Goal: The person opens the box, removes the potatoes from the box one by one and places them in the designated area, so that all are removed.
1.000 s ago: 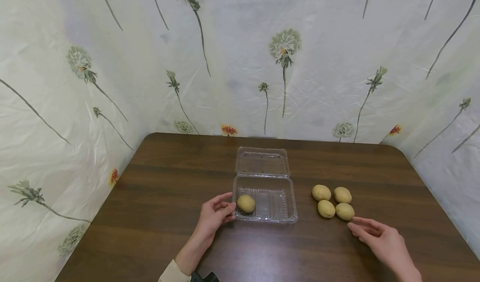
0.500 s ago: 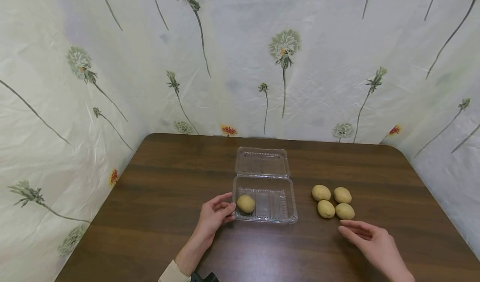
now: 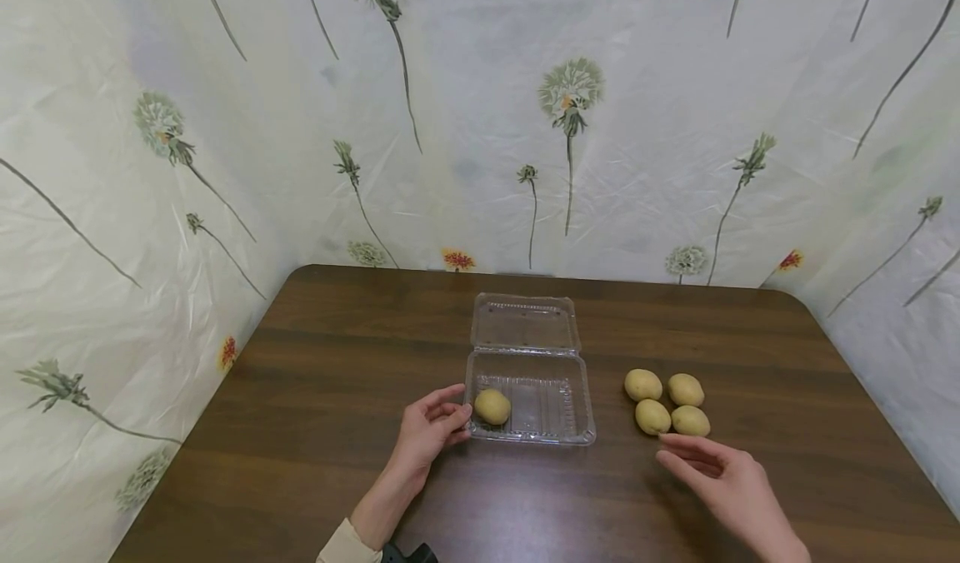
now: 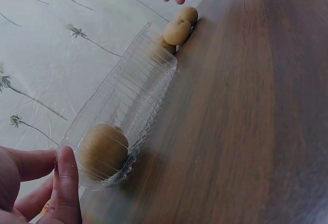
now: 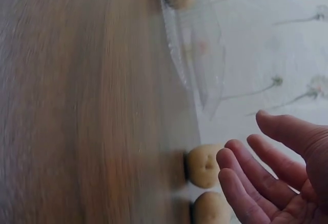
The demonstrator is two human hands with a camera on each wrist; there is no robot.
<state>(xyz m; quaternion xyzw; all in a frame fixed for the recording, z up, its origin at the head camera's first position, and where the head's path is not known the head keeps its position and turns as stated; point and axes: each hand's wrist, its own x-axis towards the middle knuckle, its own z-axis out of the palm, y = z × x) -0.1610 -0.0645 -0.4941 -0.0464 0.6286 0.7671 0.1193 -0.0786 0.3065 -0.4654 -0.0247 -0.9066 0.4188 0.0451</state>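
Note:
A clear plastic clamshell container (image 3: 536, 401) lies on the table with its lid (image 3: 525, 323) folded back. One potato (image 3: 492, 407) sits in its left side. My left hand (image 3: 427, 434) pinches the container's left rim between thumb and finger, as the left wrist view of the container (image 4: 148, 88) also shows. To the right of the container, several potatoes (image 3: 652, 417) form a close group. My right hand (image 3: 723, 480) hovers just in front of them, fingers relaxed and holding nothing. In the right wrist view its thumb and fingers (image 5: 246, 175) are apart, beside a potato (image 5: 205, 165).
The brown wooden table (image 3: 337, 338) has rounded far corners. Floral sheeting (image 3: 450, 130) hangs behind it and at both sides. A dark strap (image 3: 408, 553) shows at my left wrist, below a cream sleeve (image 3: 349, 544).
My right hand has moved left along the front of the potato group, from the right potato toward the left one. My left hand, the container and the potatoes have stayed put.

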